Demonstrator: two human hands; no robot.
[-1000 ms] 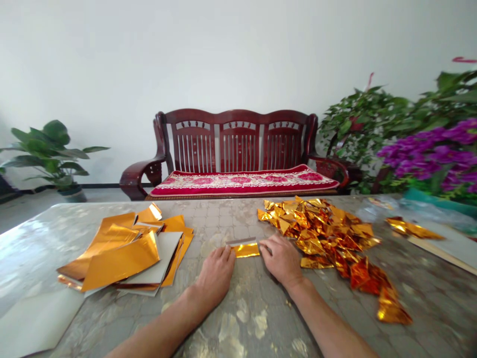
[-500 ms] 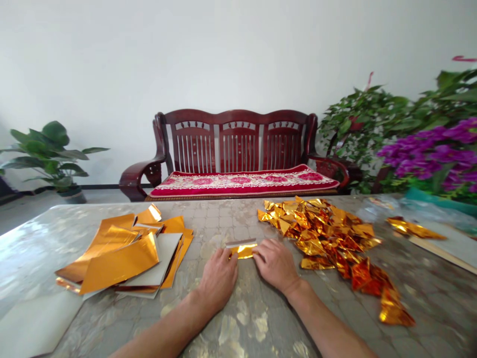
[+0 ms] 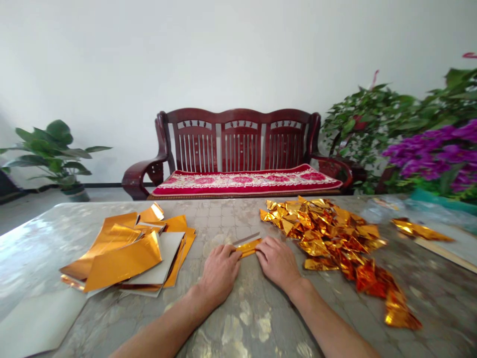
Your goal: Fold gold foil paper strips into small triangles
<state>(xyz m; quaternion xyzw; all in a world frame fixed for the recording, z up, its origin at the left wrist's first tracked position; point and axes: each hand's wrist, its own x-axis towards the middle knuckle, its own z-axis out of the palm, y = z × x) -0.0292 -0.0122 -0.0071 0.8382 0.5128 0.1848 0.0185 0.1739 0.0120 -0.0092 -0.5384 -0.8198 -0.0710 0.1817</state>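
Slanted foil strip (image 3: 249, 247) at risk of a crooked crease

The foil strip was held near the middle of the table (image 3: 238, 323), its left end pinched by the left hand (image 3: 221, 273) and its right end gripped by the fingertips of the right hand (image 3: 278, 263). A thin grey edge (image 3: 248, 239) was seen along its far side. Because the strip was tilted, its right end set farther towards the table's far edge, a skewed crease could be caused by uneven finger pressure. If it were pulled from both ends, the thin foil could be torn or wrinkled. The heap of folded foil (image 3: 324, 228), spread towards the right edge, was placed near the right hand, so loose pieces could be brushed aside or crushed. The loose stack of gold sheets (image 3: 124, 261), towards the left edge, could be knocked by the left forearm.
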